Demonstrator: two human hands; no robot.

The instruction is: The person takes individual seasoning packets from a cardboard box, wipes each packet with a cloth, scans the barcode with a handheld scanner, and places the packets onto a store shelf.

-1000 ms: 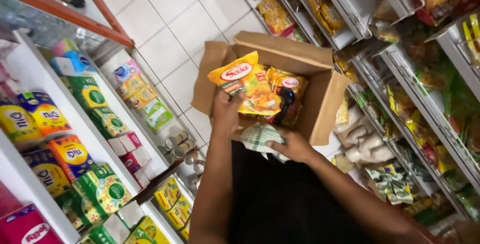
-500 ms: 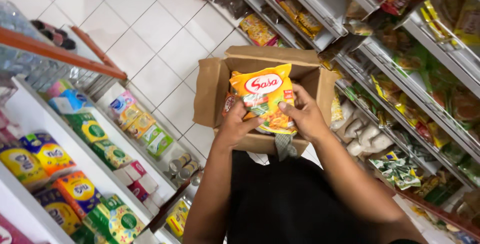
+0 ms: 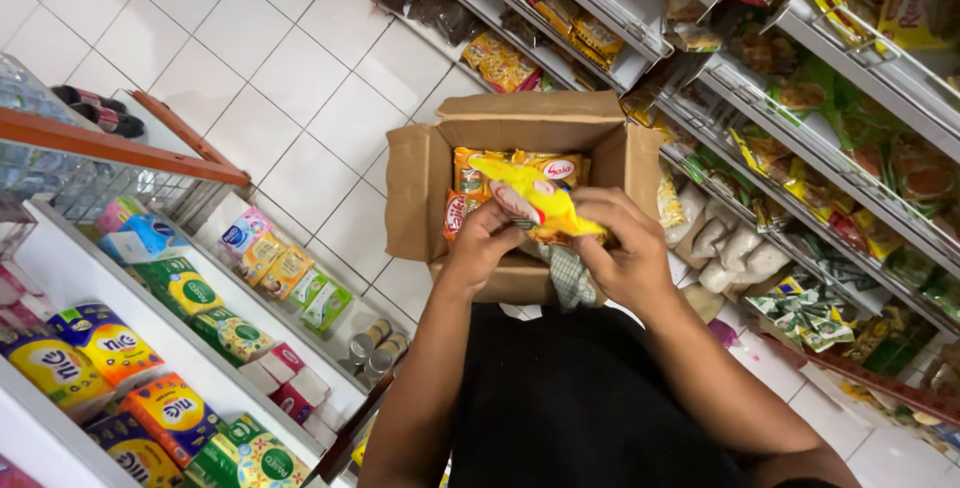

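Note:
An open brown cardboard box (image 3: 412,188) rests against my lap, holding several yellow and orange snack packets (image 3: 470,180). Both hands grip one yellow packet (image 3: 535,203) over the box's near edge. My left hand (image 3: 482,246) holds its left side. My right hand (image 3: 622,248) holds its right side and also clutches a checked cloth (image 3: 568,278) that hangs below.
Shelves with packaged goods line the right (image 3: 830,163). A white shelf unit (image 3: 70,268) on the left carries colourful cartons (image 3: 180,288) and small cans (image 3: 375,348). White tiled floor (image 3: 300,98) stretches ahead; a wire rack (image 3: 60,173) with an orange rail stands at the left.
The yellow packet has been turned from upright and facing me to tilted edge-on, lower over the box. The view has shifted so the box sits more central.

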